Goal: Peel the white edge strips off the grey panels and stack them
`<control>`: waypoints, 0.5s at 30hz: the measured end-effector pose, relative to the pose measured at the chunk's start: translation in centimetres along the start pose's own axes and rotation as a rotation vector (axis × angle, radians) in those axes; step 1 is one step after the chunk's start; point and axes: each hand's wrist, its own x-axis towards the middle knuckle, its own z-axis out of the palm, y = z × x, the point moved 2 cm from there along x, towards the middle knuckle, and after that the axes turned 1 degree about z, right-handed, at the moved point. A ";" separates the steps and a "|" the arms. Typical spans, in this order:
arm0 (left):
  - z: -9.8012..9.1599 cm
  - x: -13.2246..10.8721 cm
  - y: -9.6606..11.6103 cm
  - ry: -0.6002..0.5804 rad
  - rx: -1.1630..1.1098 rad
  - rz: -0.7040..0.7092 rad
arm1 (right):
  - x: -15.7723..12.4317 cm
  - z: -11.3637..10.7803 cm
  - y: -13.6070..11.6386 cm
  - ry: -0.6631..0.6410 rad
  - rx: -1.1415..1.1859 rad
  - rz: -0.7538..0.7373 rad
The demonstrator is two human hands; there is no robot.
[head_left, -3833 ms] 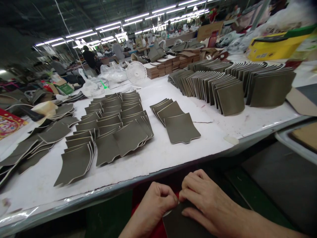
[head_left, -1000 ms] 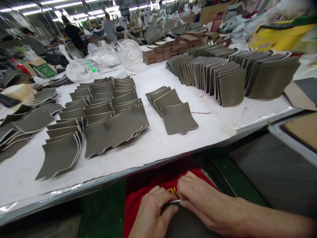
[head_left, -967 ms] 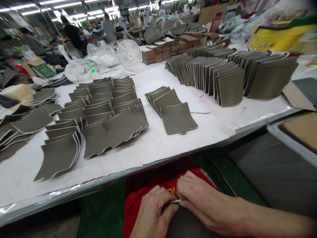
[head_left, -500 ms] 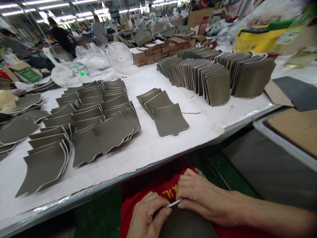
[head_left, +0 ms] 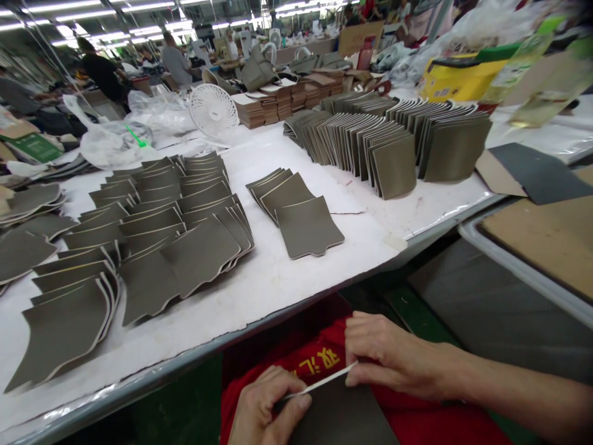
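A dark olive-grey sheet piece [head_left: 345,415] with a pale edge lies over my lap, on red cloth [head_left: 319,361] with yellow characters. My left hand [head_left: 269,405] pinches its upper edge at the left, thumb on the near face. Farther right along the same edge, my right hand [head_left: 386,352] grips it between thumb and curled fingers. Between the hands the white edge runs straight and slants up to the right. The sheet's lower part is cut off by the bottom of the view.
On the white-covered table [head_left: 278,284] lie overlapping grey pieces [head_left: 180,247] at left and a small group [head_left: 310,225] mid-table. Rows of upright pieces [head_left: 393,164] stand at back right. Behind are a white fan [head_left: 213,111], brown stacks [head_left: 278,102] and a yellow box [head_left: 458,79]. People work farther off.
My hands have moved apart along the sheet's edge, the right one shifting rightward, so a longer stretch of white edge shows. The view has shifted slightly, moving the table things left.
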 end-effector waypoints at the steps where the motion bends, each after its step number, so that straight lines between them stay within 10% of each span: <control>1: 0.0 0.0 0.1 0.001 -0.008 -0.001 | 0.0 0.1 0.1 0.003 -0.012 -0.014; 15: 0.4 0.8 1.8 0.072 -0.104 -0.071 | 0.2 0.8 -0.4 -0.005 -0.052 -0.061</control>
